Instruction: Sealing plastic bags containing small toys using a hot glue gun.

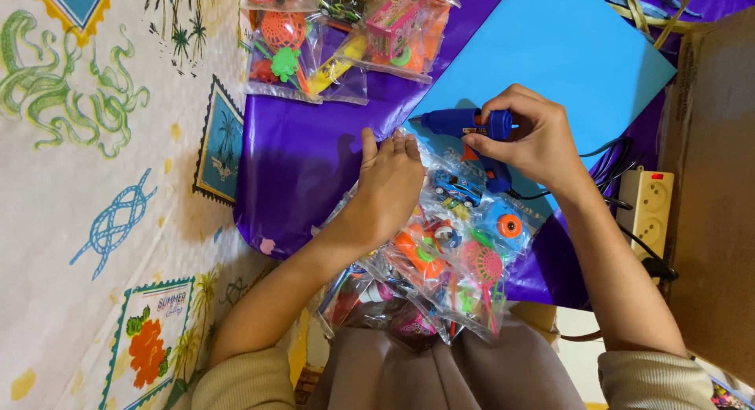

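The right hand (535,138) was wrapped around a blue glue gun (464,125), fingers curled tight on its body, the nozzle pointing left toward the edge of a blue card (566,48). A black cord (605,170) ran from the gun toward a white power strip (649,209) lying at the right, beside a brown cardboard box (720,182). The left hand (389,186) lay flat, palm down, fingers straight and close together, pressing on the top of a clear toy bag (456,253); its fingertips (389,142) rested just short of the nozzle, near the card's lower left edge. The bag held small plastic toys: a blue car, an orange piece, a blue round one with an orange centre, and a pink racket shape. It lay partly on the card and partly on a sheet of purple foil (307,174), with its lower end over the person's lap. More clear bags (354,312) lay bunched beneath it. The foil spread under the card and over a printed cloth (86,182) with palm, knot and stamp designs. At the top, well apart from the hands, lay other toy bags (338,40) on the foil, filled with orange, green, yellow and pink pieces.
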